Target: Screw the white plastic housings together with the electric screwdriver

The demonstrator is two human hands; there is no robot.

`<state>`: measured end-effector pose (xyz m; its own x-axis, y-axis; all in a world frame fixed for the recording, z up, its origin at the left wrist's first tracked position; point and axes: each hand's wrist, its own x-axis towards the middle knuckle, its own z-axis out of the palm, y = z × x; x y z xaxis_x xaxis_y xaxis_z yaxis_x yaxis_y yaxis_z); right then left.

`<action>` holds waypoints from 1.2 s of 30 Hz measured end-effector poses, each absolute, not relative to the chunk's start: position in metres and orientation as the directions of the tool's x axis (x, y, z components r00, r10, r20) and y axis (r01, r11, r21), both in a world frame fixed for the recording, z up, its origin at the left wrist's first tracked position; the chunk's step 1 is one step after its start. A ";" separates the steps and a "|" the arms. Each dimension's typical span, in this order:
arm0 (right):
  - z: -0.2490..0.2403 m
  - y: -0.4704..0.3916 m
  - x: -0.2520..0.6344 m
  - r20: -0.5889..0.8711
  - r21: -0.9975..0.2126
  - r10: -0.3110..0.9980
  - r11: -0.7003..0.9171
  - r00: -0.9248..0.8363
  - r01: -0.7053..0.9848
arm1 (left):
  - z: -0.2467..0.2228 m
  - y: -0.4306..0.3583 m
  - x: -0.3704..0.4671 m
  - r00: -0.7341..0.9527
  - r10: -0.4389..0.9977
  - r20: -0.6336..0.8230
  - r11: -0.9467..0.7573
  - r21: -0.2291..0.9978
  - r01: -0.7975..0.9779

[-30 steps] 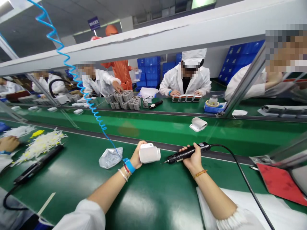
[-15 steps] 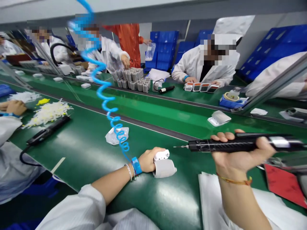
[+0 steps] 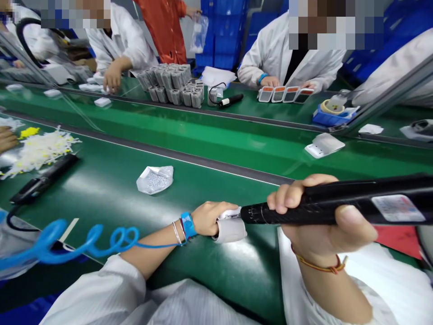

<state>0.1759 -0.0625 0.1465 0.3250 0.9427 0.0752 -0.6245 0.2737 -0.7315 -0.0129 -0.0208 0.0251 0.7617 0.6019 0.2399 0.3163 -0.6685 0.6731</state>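
Right hand now, wrapped firmly around a black electric screwdriver, fingers over the top, thumb along the near side, the tool lying almost level and pointing left. Its nose sits right up at the end of a small white plastic part; the bit is out of sight, so whether it is seated in a hole I can't tell. And there's the left hand, grasping that white part together with the pale grey curved housing just below it, both low over the green tabletop, in front of the person. A blue wrist strap circles that wrist, its coiled blue cord running off left.

Outward we go! Beyond the left hand, an open plastic bag of tiny silvery pieces lies on the table. Under the right forearm, white sheets; beside them, a red sheet. Far left, a second electric screwdriver rests near a heap of white and yellow bits, with a co-worker's hand at the edge. Across, the green conveyor belt carries another grey housing on the right. Past it, stacked grey housings, and a white-coated co-worker with both hands at a row of framed pieces.
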 end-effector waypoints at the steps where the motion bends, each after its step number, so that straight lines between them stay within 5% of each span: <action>1: 0.146 -0.061 0.175 0.076 -0.735 0.944 0.270 0.321 -0.621 | 0.026 -0.021 -0.013 0.763 0.600 0.240 -0.672 0.669 0.318; 13: 0.135 -0.053 0.177 0.443 -0.761 0.892 0.428 0.090 -0.488 | 0.028 -0.021 -0.010 0.766 0.567 0.303 -0.727 0.621 0.292; 36: 0.128 -0.045 0.175 0.399 -0.775 0.899 0.435 0.179 -0.459 | 0.037 -0.023 -0.007 0.750 0.628 0.205 -0.662 0.648 0.376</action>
